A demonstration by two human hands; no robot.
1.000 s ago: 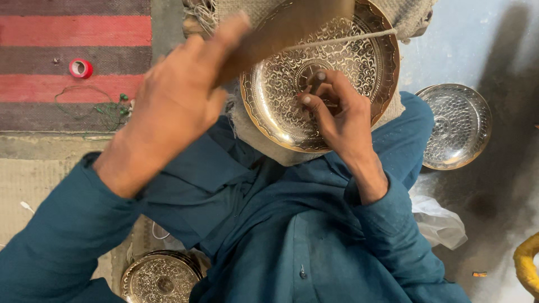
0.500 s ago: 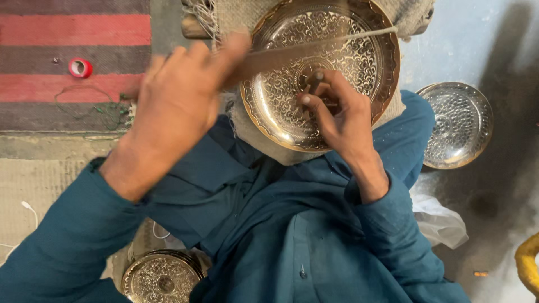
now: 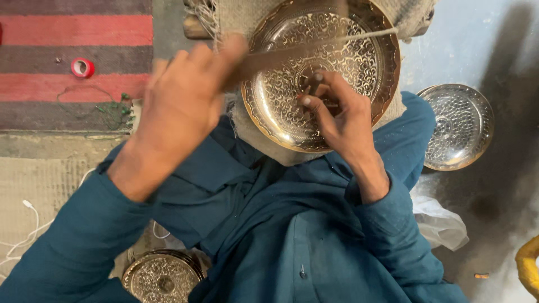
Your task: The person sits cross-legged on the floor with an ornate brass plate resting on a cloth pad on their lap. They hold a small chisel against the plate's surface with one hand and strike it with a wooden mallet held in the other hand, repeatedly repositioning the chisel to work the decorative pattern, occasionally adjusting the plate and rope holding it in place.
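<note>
Gripping a blurred mallet [image 3: 314, 47], my left hand [image 3: 179, 106] stays clenched, its long axis crossing the engraved brass plate [image 3: 323, 73]. My right hand [image 3: 337, 109], nearer plate centre, pinches something I cannot identify.

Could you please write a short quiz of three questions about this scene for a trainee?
1. True or false: the right hand rests on the engraved brass plate.
2. Which hand holds the blurred long tool? A. left hand B. right hand
3. Fill in: the roll of tape on the striped rug is ___ in colour.

Key: 1. true; 2. A; 3. red
</note>
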